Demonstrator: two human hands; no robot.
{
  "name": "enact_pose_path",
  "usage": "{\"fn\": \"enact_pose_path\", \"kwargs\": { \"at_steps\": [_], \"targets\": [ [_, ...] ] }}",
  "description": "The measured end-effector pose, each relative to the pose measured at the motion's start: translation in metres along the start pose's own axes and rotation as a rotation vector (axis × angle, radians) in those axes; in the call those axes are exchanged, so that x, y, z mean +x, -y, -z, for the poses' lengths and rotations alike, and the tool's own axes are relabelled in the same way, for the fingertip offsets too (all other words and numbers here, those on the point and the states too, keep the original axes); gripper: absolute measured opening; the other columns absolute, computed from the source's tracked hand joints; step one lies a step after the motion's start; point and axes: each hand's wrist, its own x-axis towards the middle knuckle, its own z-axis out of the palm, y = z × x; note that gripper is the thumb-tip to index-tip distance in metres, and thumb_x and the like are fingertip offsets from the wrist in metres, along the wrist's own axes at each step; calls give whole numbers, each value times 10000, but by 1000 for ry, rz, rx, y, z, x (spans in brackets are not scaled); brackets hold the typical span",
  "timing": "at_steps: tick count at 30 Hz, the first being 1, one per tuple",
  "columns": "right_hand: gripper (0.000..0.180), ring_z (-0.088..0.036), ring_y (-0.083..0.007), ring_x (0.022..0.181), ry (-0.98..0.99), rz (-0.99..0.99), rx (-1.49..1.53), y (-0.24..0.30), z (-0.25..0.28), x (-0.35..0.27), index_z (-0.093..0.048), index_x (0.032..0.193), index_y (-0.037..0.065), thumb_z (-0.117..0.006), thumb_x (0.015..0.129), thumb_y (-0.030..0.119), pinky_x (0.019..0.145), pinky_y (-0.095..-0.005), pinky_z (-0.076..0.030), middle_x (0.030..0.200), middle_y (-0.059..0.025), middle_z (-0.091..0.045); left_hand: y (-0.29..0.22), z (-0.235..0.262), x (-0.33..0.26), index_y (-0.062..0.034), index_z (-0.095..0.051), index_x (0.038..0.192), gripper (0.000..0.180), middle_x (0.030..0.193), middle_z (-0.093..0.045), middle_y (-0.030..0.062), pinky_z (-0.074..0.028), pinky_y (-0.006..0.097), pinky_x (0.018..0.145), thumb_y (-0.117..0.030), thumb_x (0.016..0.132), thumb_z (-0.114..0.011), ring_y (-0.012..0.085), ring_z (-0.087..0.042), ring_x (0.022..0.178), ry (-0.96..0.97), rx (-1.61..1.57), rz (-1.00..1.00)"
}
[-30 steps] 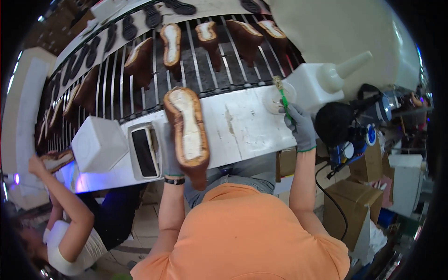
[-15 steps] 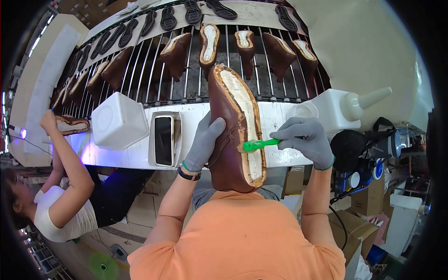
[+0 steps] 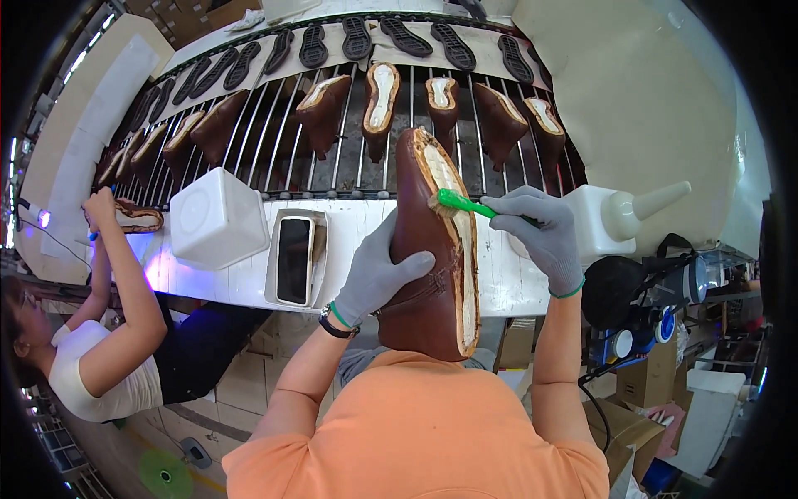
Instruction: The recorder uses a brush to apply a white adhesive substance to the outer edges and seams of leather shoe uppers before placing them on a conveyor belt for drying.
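My left hand (image 3: 378, 276), in a grey glove, is closed round the side of a dark brown leather shoe upper (image 3: 426, 320), thumb across it. The upper stands on end before my chest, its tan-rimmed, white-filled underside turned to the right. In my right hand (image 3: 539, 237), also gloved, is a small green-handled brush (image 3: 465, 202). Its bristles touch the rim of the underside, nearer the far end. Part of the handle is hidden by my fingers.
Ahead, a rack of metal bars (image 3: 287, 166) bears several brown uppers, with black soles (image 3: 357, 37) beyond. On the white table (image 3: 212, 283) are a white container (image 3: 218, 218), a phone (image 3: 294, 259) in a box and a white nozzle bottle (image 3: 598, 220). Another person (image 3: 116, 358) works at the left.
The brush has gone from the near-middle of the underside up toward its far end. The upper has shifted slightly right and toward me, its underside turned further right.
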Motion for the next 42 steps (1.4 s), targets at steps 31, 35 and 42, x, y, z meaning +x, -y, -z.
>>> {"fn": "enact_pose_path", "kwargs": {
  "at_steps": [31, 35, 42],
  "targets": [
    [180, -539, -63, 682, 295, -91, -34, 16, 35, 59, -745, 952, 0, -727, 775, 26, 623, -227, -420, 745, -27, -643, 4, 26, 19, 25, -524, 1293, 746, 1127, -657, 113, -466, 324, 927, -370, 714, -783, 164, -613, 1017, 137, 83, -46],
    [208, -563, -104, 690, 390, -11, -51, 16, 36, 55, -751, 953, 15, -741, 745, 14, 638, -248, -439, 749, -54, -651, 6, 25, 19, 32, -515, 1297, 744, 1143, -645, 100, -466, 316, 923, -391, 739, -764, 158, -603, 1021, 141, -9, -2],
    [234, -572, -124, 680, 481, -8, -116, 17, 32, 42, -748, 961, 16, -747, 727, 10, 625, -258, -438, 743, -70, -654, 4, 23, 16, 51, -501, 1290, 740, 1151, -627, 97, -459, 297, 921, -455, 795, -716, 141, -585, 1022, 54, -133, -5]
  ]
}}
